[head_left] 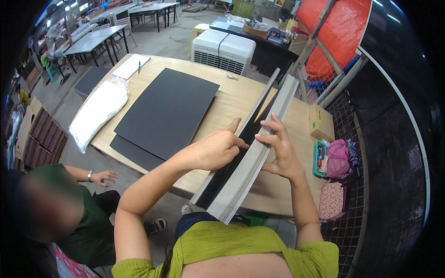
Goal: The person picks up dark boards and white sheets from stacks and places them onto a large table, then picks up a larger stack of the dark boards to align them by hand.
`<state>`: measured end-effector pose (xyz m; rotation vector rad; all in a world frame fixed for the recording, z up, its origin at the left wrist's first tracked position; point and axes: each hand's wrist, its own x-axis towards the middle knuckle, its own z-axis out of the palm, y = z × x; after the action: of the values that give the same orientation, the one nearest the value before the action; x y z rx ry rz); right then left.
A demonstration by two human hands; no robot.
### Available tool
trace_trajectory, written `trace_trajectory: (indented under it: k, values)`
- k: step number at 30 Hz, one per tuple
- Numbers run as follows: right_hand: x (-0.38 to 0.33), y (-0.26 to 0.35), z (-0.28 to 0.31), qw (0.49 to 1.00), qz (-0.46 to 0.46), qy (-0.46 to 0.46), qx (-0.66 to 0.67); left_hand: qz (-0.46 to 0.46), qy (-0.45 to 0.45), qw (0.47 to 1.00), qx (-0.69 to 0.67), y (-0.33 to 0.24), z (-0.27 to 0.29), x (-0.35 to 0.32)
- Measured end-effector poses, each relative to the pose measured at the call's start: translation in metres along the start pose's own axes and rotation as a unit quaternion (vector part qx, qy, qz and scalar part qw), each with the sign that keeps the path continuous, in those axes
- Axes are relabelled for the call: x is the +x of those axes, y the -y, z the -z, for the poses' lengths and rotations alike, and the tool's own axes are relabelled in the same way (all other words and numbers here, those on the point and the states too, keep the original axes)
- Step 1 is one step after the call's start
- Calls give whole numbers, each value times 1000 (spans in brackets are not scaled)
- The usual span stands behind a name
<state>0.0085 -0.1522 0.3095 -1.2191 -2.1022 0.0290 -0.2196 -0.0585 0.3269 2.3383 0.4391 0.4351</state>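
Note:
A long grey frame (252,173) with a black inner part stands tilted in front of me, seen almost edge-on over the table's near right side. My right hand (282,150) grips its broad grey side, fingers on the upper face and thumb around the outer edge. My left hand (217,147) reaches over the thin far rail, one finger stuck up and the others bent against the black inside. Part of its grip is hidden. Left of the frame, large black boards (164,109) lie stacked on the wooden table (183,62).
A white plastic-wrapped bundle (102,106), paper and a pen lie on the left. A person (88,217) is close by at lower left, one hand near the table edge. Beyond stands a white air cooler (223,48); at right are a box (321,123) and a pink bag (337,158).

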Motion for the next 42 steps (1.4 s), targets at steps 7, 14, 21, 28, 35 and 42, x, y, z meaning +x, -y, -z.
trace_trajectory:
  k: [7,14,21,28,35,42]
  values:
    - [-12,-6,-11,999,-7,-46,0,67,42,993,-91,-4,1,5]
    - [-16,-9,-13,998,-1,-61,1,36,0,996,-86,-2,-4,1]
    - [-16,-8,-12,998,-3,-63,9,21,8,997,-77,2,-5,3]
    - [-20,-10,-11,998,1,-67,10,24,21,995,-96,0,-5,4]
    - [-22,-11,-10,997,4,-71,8,35,30,995,-91,-2,-6,6]
    - [-24,-12,-11,997,3,-74,14,21,28,995,-91,-2,-6,7]
